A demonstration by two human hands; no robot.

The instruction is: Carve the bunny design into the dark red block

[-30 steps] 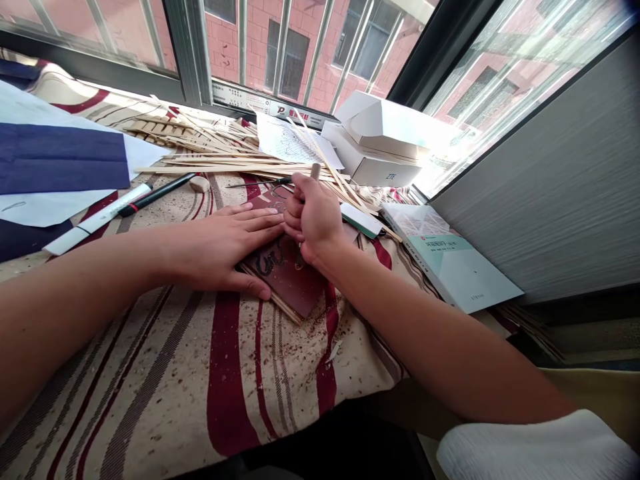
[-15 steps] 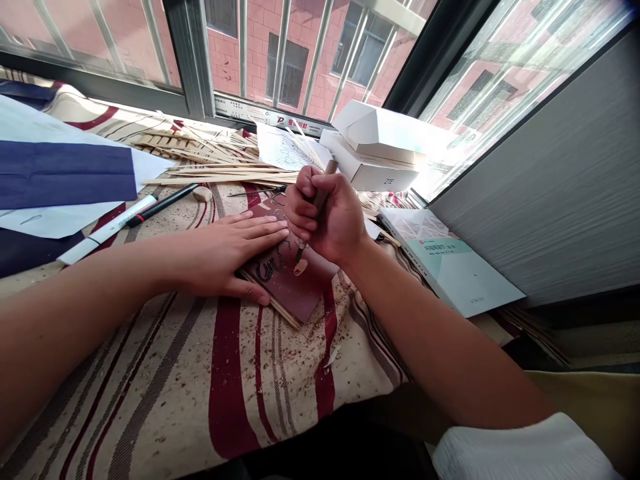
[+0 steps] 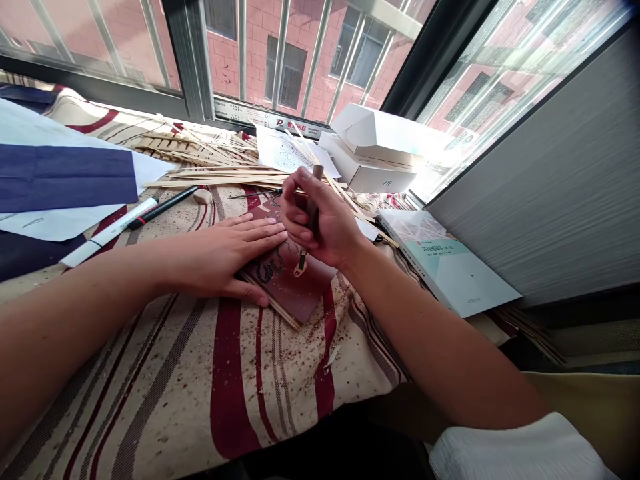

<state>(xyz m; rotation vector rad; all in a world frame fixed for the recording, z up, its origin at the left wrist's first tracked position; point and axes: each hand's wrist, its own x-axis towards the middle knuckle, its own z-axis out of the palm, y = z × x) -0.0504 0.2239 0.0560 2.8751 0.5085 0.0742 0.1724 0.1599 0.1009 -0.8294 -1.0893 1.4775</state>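
Gripping carving tool (image 3: 315,197), right hand (image 3: 323,223) above board (image 3: 300,297)

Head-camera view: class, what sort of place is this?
Probably a makeshift home craft corner: striped cloth dusted with shavings, piled thin wooden strips, and a barred window facing a brick building.

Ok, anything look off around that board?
Yes: pale wood shavings are strewn over the striped cloth around the dark red board. It looks odd because it's soft fabric, not a work surface.
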